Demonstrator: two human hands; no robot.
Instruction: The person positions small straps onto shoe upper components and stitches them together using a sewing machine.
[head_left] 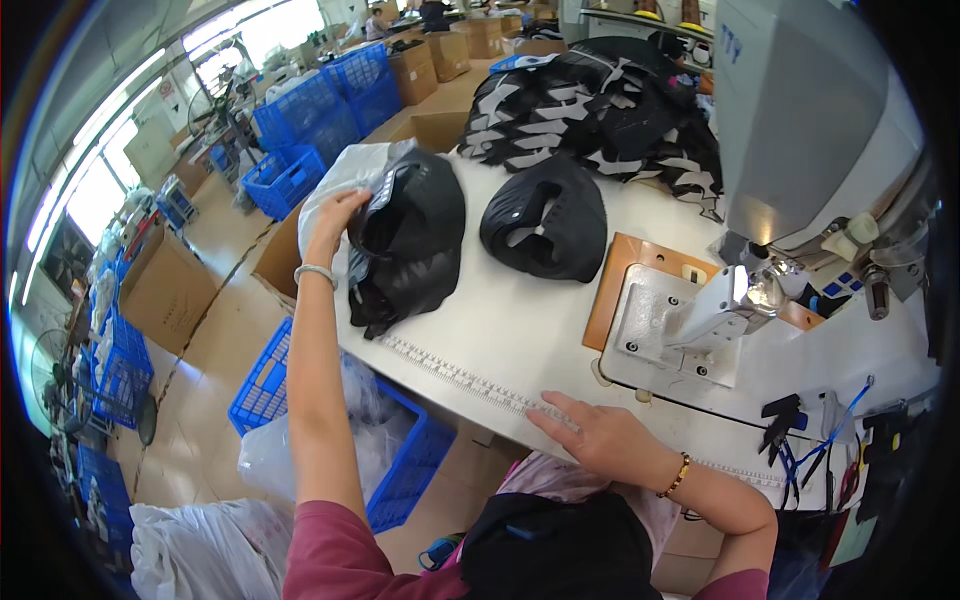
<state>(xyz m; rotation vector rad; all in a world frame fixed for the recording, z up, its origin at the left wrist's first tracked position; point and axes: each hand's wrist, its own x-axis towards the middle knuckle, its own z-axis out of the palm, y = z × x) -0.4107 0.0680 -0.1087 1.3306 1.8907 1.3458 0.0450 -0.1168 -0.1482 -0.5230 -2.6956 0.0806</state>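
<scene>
Nearest us, on our near side of the grey machine (pixel 820 130), we rest the right hand (pixel 610 440) at the table's edge, palm down over the printed ruler strip (pixel 460 378), its fingers loosely spread and grasping nothing. A blue crate (pixel 425 465) with clear plastic in it stands lower down, to the machine's left.

Well to the machine's left, we reach out the left hand (pixel 340 220) (a pale bangle circles that wrist) to the edge of a black cap (pixel 432 200). The fingertips meet the cap beside its pale strap; we cannot tell whether they pinch it or only touch. The cap's body lies to the right of those fingers, on the side toward the machine, its opening turned toward the hand.

Between that cap and the machine, a second black cap (pixel 575 220) sits untouched on the white table (pixel 480 310). Beyond, to the machine's far left, we see a heap of black-and-white pieces (pixel 590 105), then stacked blue crates (pixel 320 105) and cardboard boxes (pixel 412 72) across the floor.
</scene>
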